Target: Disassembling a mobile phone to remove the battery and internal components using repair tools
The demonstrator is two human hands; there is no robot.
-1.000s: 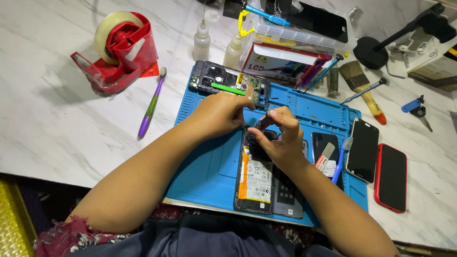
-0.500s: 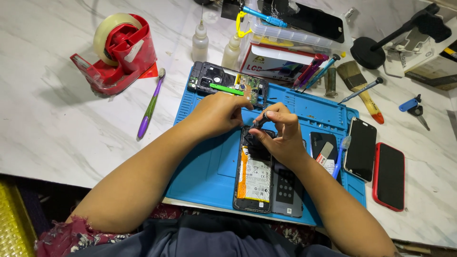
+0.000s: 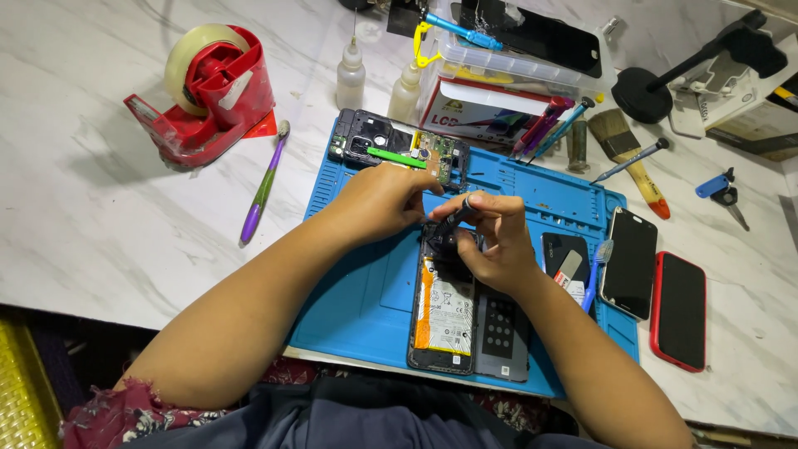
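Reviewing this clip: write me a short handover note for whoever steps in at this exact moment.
Left hand: rests fingers-down at the top end of the opened phone, steadying it; whether it grips anything cannot be told.
Right hand: pinches a dark screwdriver, tip down at the phone's top end.
The phone lies back-off on the blue mat, battery exposed; its dark back cover lies right beside it.
Done: the back is off.
Left: work at the top end is in hand; the battery is in place.
A second stripped phone frame lies at the mat's far edge.

Blue mat (image 3: 357,308), red tape dispenser (image 3: 218,100), white-marbled table (image 3: 100,224).
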